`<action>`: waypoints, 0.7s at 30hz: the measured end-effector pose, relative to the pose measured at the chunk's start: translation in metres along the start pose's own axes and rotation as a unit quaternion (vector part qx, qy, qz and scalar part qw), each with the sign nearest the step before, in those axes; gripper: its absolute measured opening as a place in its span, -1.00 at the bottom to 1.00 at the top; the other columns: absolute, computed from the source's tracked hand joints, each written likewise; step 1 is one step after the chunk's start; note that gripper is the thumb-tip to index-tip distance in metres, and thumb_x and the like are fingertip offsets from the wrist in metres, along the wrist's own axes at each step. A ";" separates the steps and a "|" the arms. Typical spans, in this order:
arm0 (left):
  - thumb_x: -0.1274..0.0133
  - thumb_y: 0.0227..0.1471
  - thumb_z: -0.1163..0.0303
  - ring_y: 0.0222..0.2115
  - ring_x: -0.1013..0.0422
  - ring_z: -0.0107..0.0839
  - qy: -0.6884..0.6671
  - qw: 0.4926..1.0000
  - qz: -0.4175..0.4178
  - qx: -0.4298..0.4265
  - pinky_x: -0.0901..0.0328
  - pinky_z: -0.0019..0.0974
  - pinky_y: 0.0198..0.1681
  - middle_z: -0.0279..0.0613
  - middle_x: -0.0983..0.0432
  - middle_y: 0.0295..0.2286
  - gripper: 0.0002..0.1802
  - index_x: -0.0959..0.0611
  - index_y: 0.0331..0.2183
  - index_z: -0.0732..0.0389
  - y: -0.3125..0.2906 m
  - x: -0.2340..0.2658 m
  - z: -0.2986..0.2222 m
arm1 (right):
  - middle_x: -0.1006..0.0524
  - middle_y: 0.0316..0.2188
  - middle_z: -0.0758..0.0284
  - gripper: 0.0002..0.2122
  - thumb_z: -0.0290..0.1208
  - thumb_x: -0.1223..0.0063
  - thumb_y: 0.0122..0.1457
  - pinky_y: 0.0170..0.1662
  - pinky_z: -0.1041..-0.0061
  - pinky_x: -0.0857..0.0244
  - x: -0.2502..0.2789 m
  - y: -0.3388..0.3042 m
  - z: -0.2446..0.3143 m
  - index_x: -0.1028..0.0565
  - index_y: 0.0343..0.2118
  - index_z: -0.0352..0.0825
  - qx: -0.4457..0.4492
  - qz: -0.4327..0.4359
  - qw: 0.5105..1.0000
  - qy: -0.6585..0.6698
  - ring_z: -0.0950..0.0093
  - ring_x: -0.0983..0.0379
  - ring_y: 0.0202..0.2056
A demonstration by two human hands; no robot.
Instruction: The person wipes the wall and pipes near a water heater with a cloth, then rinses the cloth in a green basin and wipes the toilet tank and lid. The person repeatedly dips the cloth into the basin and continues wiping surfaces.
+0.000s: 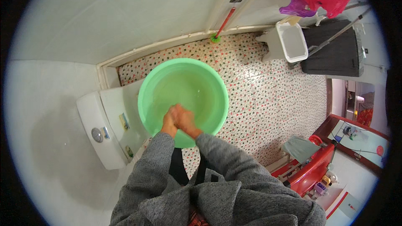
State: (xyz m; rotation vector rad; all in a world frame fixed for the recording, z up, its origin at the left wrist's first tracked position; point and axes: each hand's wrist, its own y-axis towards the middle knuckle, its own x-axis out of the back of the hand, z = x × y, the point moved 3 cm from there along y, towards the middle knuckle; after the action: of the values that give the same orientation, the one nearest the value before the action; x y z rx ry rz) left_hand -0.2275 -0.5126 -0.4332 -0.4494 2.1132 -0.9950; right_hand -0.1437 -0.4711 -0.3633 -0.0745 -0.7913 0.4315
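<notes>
Over the near part of a large light green basin (225,92), my left hand (169,122) and my right hand (185,121) are pressed together. Their fingers are closed against each other and slightly blurred. Whether anything lies between the palms is hidden. Pale, slightly cloudy water (188,83) lies in the basin below them. Grey coat sleeves cover both forearms down to the wrists.
A white toilet (106,129) stands left of the basin. Behind it, a red-handled brush (225,23) leans on the wall. A white bin (274,44) stands at the far right, and a red sink (312,173) with bottles is at the near right. Speckled tiles (255,100) cover the floor.
</notes>
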 end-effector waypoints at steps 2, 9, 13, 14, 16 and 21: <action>0.01 0.15 0.07 -0.04 -0.35 -0.30 0.062 0.995 -0.075 0.011 -0.23 -0.25 0.05 -0.19 -0.47 -0.08 -0.46 -0.46 0.03 0.25 -0.020 -0.023 -0.004 | -0.50 -0.44 0.20 -0.82 -0.26 0.09 0.20 -0.38 0.16 -0.34 -0.017 0.019 -0.064 -0.45 -0.34 -0.26 -0.059 -0.037 0.998 -0.007 0.15 -0.49 -0.40; 0.04 0.12 -0.14 0.29 0.20 -0.16 0.217 0.966 -0.094 0.109 0.04 0.03 0.23 -0.01 0.03 0.25 -0.12 -0.08 0.26 0.16 -0.037 0.008 -0.031 | -0.44 -0.31 0.18 -0.70 -0.25 -0.07 0.16 -0.45 0.34 -0.34 -0.037 0.028 -0.125 -0.39 -0.22 -0.42 -0.257 0.029 0.913 0.315 0.37 -0.44 -0.44; 0.02 0.14 -0.06 0.10 -0.15 -0.19 0.080 0.985 -0.135 0.071 -0.17 -0.09 0.11 -0.03 -0.26 0.06 -0.26 -0.23 0.19 0.16 -0.031 0.031 -0.031 | -0.46 -0.42 0.37 -0.65 -0.17 -0.11 0.16 -0.48 0.53 -0.24 -0.038 0.007 -0.040 -0.41 -0.16 -0.36 -0.193 0.273 0.853 0.401 0.59 -0.34 -0.48; 0.00 0.14 -0.02 -0.01 -0.27 -0.23 0.056 0.996 -0.066 0.007 -0.23 -0.15 0.05 -0.08 -0.37 -0.04 -0.33 -0.32 0.12 0.22 -0.034 0.031 -0.032 | -0.45 -0.46 0.39 -0.67 -0.17 -0.10 0.16 -0.50 0.54 -0.22 -0.037 -0.003 -0.021 -0.42 -0.20 -0.36 -0.144 0.241 0.872 0.402 0.60 -0.32 -0.50; 0.00 0.14 0.02 -0.24 -0.44 -0.32 -0.055 0.994 -0.058 0.077 -0.37 -0.28 -0.17 -0.13 -0.48 -0.21 -0.43 -0.46 -0.01 0.30 -0.020 0.048 -0.032 | -0.43 -0.55 0.44 -0.70 -0.15 -0.09 0.17 -0.54 0.54 -0.19 -0.033 -0.022 0.014 -0.45 -0.28 -0.34 -0.037 0.180 0.897 0.403 0.63 -0.28 -0.55; 0.09 0.20 0.04 -0.37 -0.46 -0.35 0.056 0.993 -0.105 -0.006 -0.39 -0.26 -0.26 -0.19 -0.52 -0.31 -0.56 -0.56 -0.18 0.25 -0.021 0.009 -0.021 | -0.44 -0.68 0.11 -0.72 -0.19 0.00 0.19 -0.52 0.20 -0.25 -0.008 -0.007 0.007 -0.45 -0.47 -0.34 0.017 -0.027 0.996 0.086 0.14 -0.42 -0.59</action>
State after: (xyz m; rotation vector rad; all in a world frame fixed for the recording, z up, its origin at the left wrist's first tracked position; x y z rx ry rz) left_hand -0.2496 -0.5205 -0.4126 -0.6463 2.2063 -1.1503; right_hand -0.1513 -0.4815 -0.3620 -0.0582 -0.6161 0.3819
